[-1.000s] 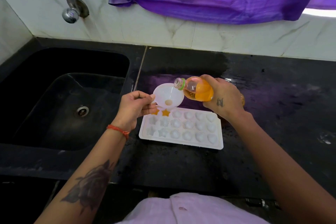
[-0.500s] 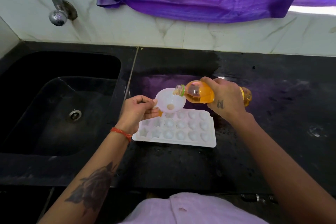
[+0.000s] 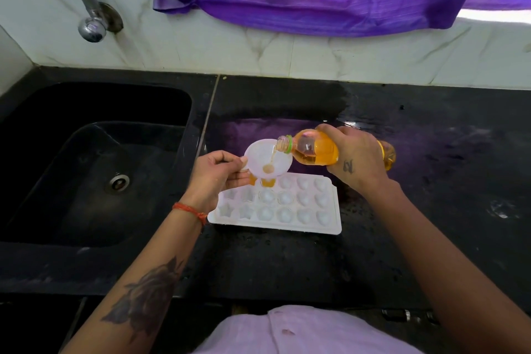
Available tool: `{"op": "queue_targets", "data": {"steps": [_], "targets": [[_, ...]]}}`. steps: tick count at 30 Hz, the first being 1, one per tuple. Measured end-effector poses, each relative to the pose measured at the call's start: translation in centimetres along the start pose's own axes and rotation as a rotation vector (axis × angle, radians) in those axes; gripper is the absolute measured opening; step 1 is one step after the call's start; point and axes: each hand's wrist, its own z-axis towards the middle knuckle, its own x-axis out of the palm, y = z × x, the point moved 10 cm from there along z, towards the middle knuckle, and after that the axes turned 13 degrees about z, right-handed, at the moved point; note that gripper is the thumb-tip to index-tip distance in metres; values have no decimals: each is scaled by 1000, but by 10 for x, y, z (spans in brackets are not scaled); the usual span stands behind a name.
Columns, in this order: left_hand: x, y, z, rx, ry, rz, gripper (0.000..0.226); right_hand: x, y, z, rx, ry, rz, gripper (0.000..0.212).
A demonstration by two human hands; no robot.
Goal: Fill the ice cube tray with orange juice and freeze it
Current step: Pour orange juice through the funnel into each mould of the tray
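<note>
Two far-left cells of the tray (image 3: 275, 210) near the worktop's sink edge hold juice. Right hand (image 3: 356, 158) grips the bottle (image 3: 313, 149); left hand (image 3: 218, 174) pinches the funnel (image 3: 268, 159). Filled, the light tray will likely slosh; lift by both ends.

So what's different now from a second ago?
A thin stream of juice now runs from the bottle into the funnel; before, only a small pool sat at its hole. Left hand still holds the funnel over the tray, right hand the bottle.
</note>
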Motion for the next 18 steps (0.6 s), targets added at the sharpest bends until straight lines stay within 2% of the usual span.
{"op": "queue_targets", "data": {"steps": [8, 14, 18], "targets": [[0, -9, 1, 26, -6, -5, 8, -13, 4, -4, 16, -48, 97, 70], [31, -15, 2, 35, 57, 19, 9, -36, -12, -15, 27, -106, 62, 65], [33, -10, 3, 23, 46, 26, 9, -31, -12, -15, 21, -65, 31, 63]]}}
